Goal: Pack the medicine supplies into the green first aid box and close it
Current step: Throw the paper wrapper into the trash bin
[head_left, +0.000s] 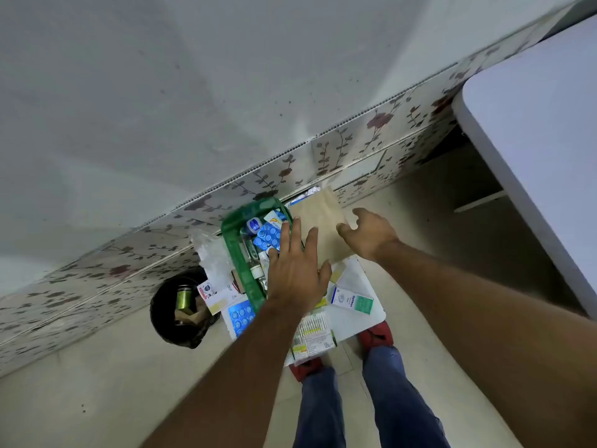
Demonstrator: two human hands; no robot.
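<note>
The green first aid box (pixel 240 250) stands open on a small white table (pixel 365 321), holding blue blister packs (pixel 268 236), a round white-and-blue tin (pixel 254 225) and small bottles. My left hand (pixel 295 270) hovers flat over the box's right side, fingers spread, holding nothing. My right hand (pixel 368 234) is open beside a brown paper bag (pixel 323 215) to the right of the box, fingers curled near its edge. A white-and-green medicine carton (pixel 352 300), a strip pack (pixel 311 334) and another blue blister pack (pixel 240 315) lie on the table.
A black waste bin (pixel 181 308) with rubbish stands on the floor left of the table. A clear plastic bag (pixel 211 253) and a small white carton (pixel 211 294) lie left of the box. A large white table (pixel 533 150) is at right. The flowered wall runs behind.
</note>
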